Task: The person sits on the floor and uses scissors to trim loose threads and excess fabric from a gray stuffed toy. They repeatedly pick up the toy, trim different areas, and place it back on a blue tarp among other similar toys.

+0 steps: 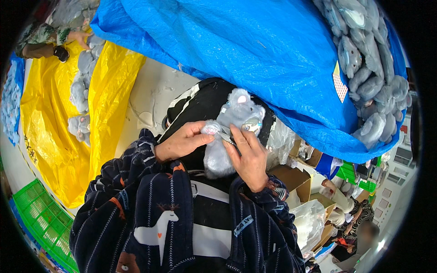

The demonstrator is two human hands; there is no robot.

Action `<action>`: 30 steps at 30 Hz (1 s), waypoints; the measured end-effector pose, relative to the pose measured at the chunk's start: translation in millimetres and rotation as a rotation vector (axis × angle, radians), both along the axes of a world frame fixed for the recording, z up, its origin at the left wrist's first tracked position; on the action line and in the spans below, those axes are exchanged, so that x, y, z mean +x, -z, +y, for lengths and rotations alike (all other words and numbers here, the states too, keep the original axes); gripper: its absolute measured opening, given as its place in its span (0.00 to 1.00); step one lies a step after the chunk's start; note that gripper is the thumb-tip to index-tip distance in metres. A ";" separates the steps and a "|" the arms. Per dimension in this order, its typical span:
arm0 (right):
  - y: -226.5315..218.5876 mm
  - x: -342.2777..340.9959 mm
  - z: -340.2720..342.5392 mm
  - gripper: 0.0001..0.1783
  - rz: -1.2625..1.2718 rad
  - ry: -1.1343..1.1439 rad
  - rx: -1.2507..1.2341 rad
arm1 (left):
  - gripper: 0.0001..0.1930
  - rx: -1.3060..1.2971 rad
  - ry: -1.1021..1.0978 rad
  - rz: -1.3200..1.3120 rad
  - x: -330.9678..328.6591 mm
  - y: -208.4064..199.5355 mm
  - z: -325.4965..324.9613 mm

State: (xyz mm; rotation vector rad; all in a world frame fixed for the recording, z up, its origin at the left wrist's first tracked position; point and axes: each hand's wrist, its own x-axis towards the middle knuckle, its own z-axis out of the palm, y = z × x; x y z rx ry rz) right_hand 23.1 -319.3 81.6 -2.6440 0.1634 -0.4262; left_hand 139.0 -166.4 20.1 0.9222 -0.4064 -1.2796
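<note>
- Spreading across the far side, a blue sack [227,41] is taking up the most room; at far right its mouth is holding a heap of grey toys [371,54], the raised rim probably stopping them from spilling.
- A yellow sheet [52,141] is covering the floor at left, more plush animals [79,98] resting on it, perhaps to be off the floor; at far left a co-worker's hand [81,37] is reaching in among them.
- A green crate [43,223] is standing near left, just beside the sheet.
- The wearer's black-clad lap [198,109] is serving, it seems, as a handy work surface.
- A grey plush toy [221,159] is lying across that lap, between both hands.
- The left hand [184,141] is pinching a pink-patched part of it, thumb and fingers together, likely steadying it.
- The right hand [249,157] is closing thumb and fingers around a small metal tool [226,138], apparently for fine control; the tool's exact kind is not showing clearly.
</note>
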 end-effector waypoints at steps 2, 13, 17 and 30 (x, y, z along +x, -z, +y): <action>0.2 0.4 0.7 0.23 0.001 0.003 0.023 | 0.14 0.008 0.005 -0.018 -0.9 1.8 0.0; 5.2 6.3 1.2 0.21 0.013 -0.006 0.275 | 0.13 0.029 0.024 -0.106 1.3 1.5 -1.2; -2.8 6.8 -11.0 0.21 0.050 -0.083 0.158 | 0.12 0.021 0.021 -0.106 0.5 -0.4 -1.2; -20.4 25.1 -21.6 0.21 0.118 -0.229 -0.038 | 0.09 0.039 0.053 -0.148 4.7 -4.4 -0.5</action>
